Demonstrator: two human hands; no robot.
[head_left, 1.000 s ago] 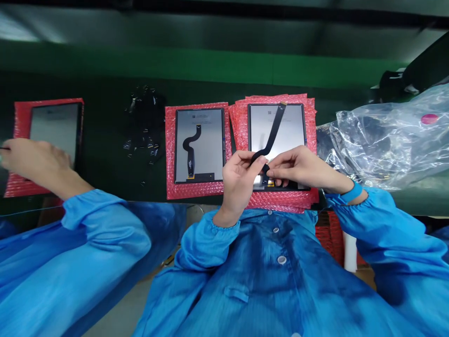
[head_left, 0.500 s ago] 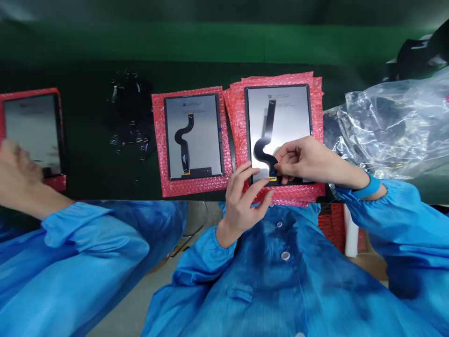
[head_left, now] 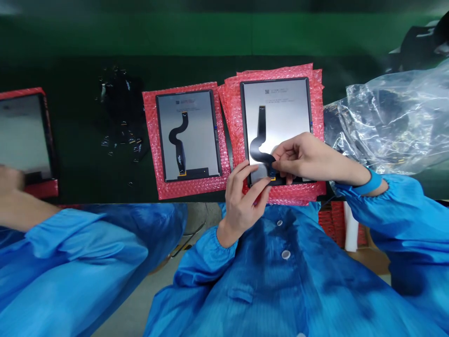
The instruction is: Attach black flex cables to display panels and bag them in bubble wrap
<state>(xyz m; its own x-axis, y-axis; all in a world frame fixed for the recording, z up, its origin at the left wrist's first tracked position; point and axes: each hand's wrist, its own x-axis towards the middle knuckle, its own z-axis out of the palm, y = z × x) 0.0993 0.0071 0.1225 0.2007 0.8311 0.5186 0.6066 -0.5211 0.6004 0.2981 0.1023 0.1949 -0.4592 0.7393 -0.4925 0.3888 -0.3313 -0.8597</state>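
Observation:
In the head view, a display panel [head_left: 287, 112] lies face down on a stack of pink bubble-wrap sheets [head_left: 235, 112]. A black S-shaped flex cable [head_left: 258, 145] runs across its grey back, its lower end at a connector by the panel's bottom edge. My right hand [head_left: 300, 159] pinches the cable just above that end, thumb and fingers closed. My left hand [head_left: 244, 201] has its fingers spread along the panel's lower left edge, one fingertip beside the yellow-edged connector. Fingers hide part of the joint, so I cannot tell whether it is seated.
To the left, another panel [head_left: 196, 135] with a similar cable lies on pink bubble wrap. Loose black flex cables [head_left: 122, 103] are heaped beyond it. Clear plastic bags [head_left: 389, 121] lie to the right. A co-worker's hand [head_left: 10, 187] is over a panel at far left.
The cable's free upper end has swung left and lies closer to the panel. Both my hands stay almost in place. The co-worker's hand has shifted down and left.

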